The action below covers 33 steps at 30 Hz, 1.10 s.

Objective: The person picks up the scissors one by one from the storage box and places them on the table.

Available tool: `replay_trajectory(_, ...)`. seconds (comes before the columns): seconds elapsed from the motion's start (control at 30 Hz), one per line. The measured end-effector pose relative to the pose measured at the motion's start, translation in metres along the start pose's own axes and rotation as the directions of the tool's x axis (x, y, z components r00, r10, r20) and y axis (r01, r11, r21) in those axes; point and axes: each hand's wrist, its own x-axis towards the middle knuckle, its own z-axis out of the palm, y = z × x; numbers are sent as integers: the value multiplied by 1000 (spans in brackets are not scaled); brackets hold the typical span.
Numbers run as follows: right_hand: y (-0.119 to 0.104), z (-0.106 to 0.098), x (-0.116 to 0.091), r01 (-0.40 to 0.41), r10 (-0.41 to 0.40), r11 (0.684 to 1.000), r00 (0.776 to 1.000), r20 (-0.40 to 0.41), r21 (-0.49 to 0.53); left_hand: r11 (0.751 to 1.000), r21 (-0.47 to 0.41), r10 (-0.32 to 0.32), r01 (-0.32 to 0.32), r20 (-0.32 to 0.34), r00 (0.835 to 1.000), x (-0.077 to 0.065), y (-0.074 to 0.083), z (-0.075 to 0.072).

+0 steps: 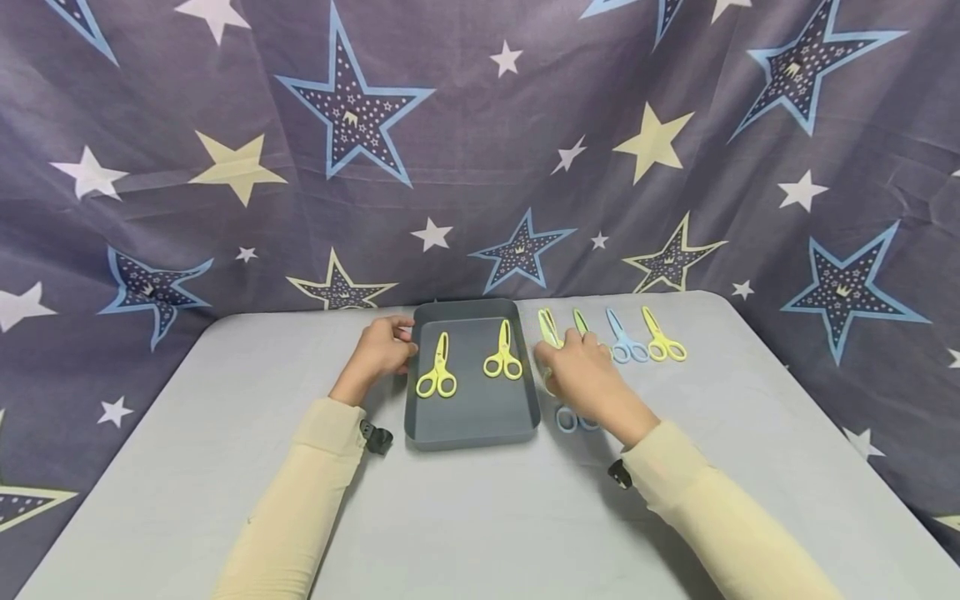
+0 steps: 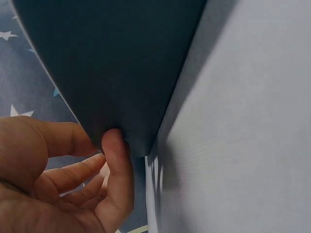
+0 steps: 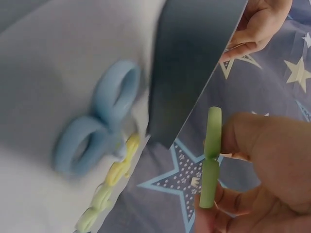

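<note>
The grey tray (image 1: 472,421) lies on the table with two yellow scissors (image 1: 437,367) inside, handles toward me. My left hand (image 1: 381,346) grips the tray's left side; in the left wrist view a fingertip (image 2: 114,138) presses the outer wall while another digit reaches over the rim. Just right of the tray, my right hand (image 1: 585,375) pinches light green scissors by the handles (image 3: 211,158), seen edge-on in the right wrist view. Blue scissors (image 1: 567,419) lie on the table under that hand, partly hidden by it.
Beyond the right hand is a row of scissors: green scissors (image 1: 581,319), partly covered, then blue scissors (image 1: 628,346) and yellow scissors (image 1: 665,343). A pale table (image 1: 465,517) carries everything. Behind it hangs a star-patterned cloth (image 1: 450,167).
</note>
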Motion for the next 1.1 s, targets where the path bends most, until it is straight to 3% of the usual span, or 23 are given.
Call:
replay_trajectory(0.43, 37, 12, -20, 35, -36, 999, 999, -23, -37, 1000, 8, 4, -4, -3, 1000, 1, 2, 0)
replay_trajectory(0.73, 56, 13, -40, -27, 26, 999, 998, 52, 28, 1000, 1, -6, 6, -1, 1000, 1, 0, 0)
replay_trajectory(0.97, 63, 11, -48, -72, 60, 995, 985, 159, 71, 1000, 10, -4, 4, 3, 1000, 1, -1, -1)
replay_trajectory(1.1, 67, 13, -51, -57, 43, 995, 984, 171, 78, 1000, 14, -4, 4, 1, 1000, 2, -1, -1)
